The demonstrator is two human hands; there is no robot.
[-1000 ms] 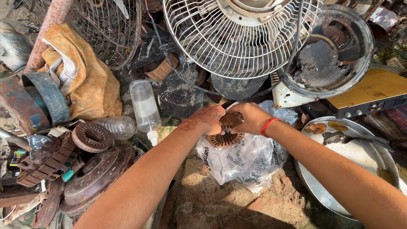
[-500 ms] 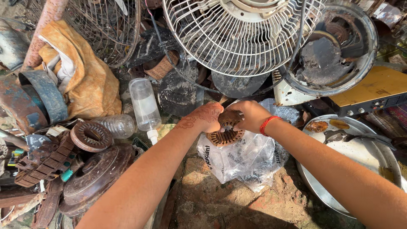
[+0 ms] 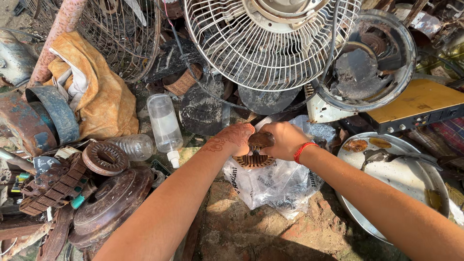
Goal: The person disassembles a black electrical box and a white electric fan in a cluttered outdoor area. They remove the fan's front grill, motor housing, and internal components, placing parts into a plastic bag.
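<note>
Gripping a rusty motor core (image 3: 255,153) from both sides, left hand (image 3: 235,138) and right hand (image 3: 284,140) are working it over a plastic bag (image 3: 273,183); core not yet apart.

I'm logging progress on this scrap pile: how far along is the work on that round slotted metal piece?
Done: nothing clearly finished. In hand: left hand and right hand both grip the rusty slotted core above the clear plastic bag. Left: it is not yet set down.

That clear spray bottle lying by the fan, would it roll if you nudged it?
Probably: the spray bottle is round, lies on its side, and looks empty, so likely light. Its nozzle and the plastic bottle next to it might stop it soon.
</note>
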